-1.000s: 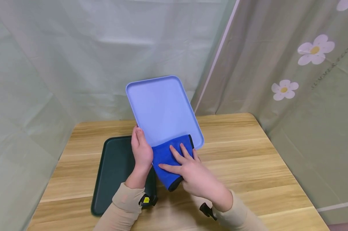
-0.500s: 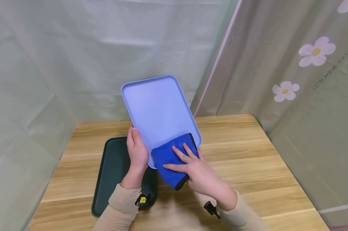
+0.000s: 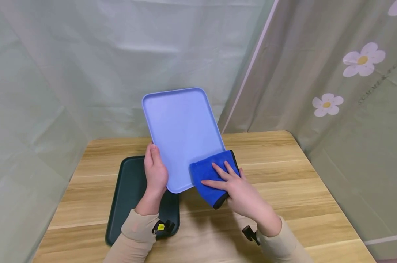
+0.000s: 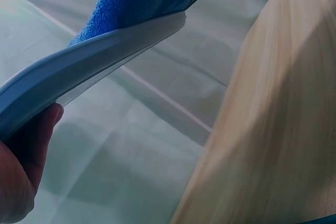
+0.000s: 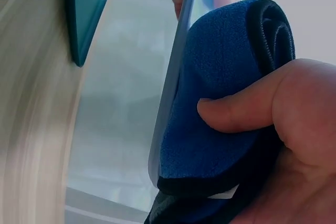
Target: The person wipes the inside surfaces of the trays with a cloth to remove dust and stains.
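Note:
A light blue rectangular tray [image 3: 183, 128] is held up at a tilt above the table, its inner face toward me. My left hand [image 3: 156, 171] grips its left edge near the lower corner. With fingers spread, my right hand [image 3: 242, 190] presses a folded blue cloth [image 3: 201, 171] with black edging over the tray's lower right corner. In the right wrist view, the thumb [image 5: 236, 111] lies against the cloth's near side, pinching it opposite the fingers. From the left wrist, the tray's rim [image 4: 89, 64] shows with cloth above it.
A dark green tray [image 3: 127, 201] lies flat on the wooden table [image 3: 290, 190], partly under my left arm. Pale curtains [image 3: 136, 44] hang behind the table and along both sides, with flowers printed on the right one.
My right hand has slid the cloth rightward along the tray's lower end to the right corner, baring the lower left corner. The tray shifted slightly left, then a little back right.

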{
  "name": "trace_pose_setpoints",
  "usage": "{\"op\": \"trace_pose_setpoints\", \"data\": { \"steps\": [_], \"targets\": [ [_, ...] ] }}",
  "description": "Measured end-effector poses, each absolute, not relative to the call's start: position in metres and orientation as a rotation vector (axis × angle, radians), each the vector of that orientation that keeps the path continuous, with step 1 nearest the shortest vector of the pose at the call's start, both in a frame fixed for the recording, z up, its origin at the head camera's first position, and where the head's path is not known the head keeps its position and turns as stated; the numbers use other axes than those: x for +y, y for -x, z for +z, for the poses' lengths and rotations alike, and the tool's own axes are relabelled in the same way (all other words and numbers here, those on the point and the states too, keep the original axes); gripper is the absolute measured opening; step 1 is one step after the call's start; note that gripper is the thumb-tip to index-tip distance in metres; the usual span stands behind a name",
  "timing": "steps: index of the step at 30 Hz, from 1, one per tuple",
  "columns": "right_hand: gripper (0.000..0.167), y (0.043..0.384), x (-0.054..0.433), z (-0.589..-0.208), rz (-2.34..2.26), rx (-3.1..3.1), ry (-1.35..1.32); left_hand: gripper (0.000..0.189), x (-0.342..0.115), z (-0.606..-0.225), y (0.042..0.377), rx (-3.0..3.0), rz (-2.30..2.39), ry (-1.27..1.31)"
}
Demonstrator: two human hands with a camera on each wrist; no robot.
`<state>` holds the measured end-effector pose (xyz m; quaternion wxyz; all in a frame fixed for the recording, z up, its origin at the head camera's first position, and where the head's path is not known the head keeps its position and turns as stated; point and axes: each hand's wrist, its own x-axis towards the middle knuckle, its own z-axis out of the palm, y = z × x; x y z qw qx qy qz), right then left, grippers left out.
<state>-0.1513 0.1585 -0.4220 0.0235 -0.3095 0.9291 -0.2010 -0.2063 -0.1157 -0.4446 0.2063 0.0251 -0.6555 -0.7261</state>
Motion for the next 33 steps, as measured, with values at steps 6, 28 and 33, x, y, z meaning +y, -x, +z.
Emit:
{"op": "trace_pose_setpoints", "data": {
  "steps": [6, 28, 33],
  "targets": [
    [0.087, 0.154, 0.168, -0.423, -0.943, 2.835, 1.003, 0.051, -0.116, -0.446, 0.206, -1.915, -2.040, -0.074],
    [0.074, 0.168, 0.225, -0.403, -1.765, 2.951, 0.540, 0.063, -0.080, -0.505, 0.167, -2.343, -2.235, -0.263],
    [0.074, 0.167, 0.229, -0.402, -1.720, 2.977, 0.508, 0.064, -0.072, -0.514, 0.162, -2.344, -2.278, -0.283]
  ]
}}
